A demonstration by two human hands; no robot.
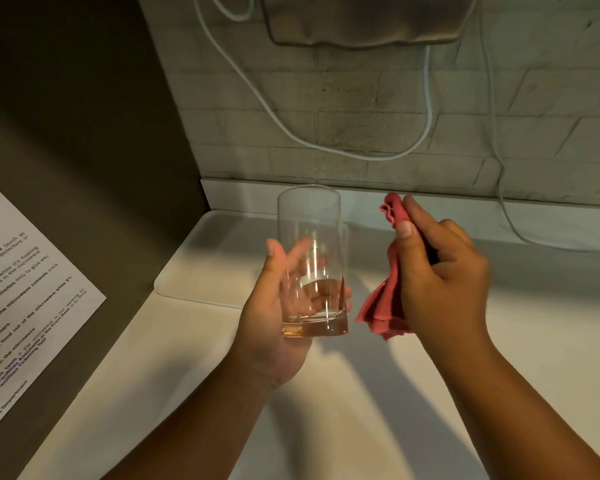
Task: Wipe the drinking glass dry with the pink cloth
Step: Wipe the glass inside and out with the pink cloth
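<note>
Both hands loaded: my left hand (278, 306) grip clamped on upright drinking glass (310, 261) above counter (361, 393), right hand (437, 271) pinching pink cloth (383, 299) just beside it, not touching. Wipe not begun; next, bring cloth onto glass.

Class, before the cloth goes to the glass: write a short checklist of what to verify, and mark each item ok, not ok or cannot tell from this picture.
1. Glass held firmly: ok, the left hand wraps its lower half, and it stands upright.
2. Cloth in hand: ok, the right hand grips it, bunched, an end hanging below.
3. Cloth touching the glass: not ok, it is beside the glass with a gap between.
4. Glass is empty: ok, no liquid shows inside.
5. Where the glass is wet: cannot tell, no drops are visible.
6. Counter bare under the hands: ok, only shadows there.
</note>
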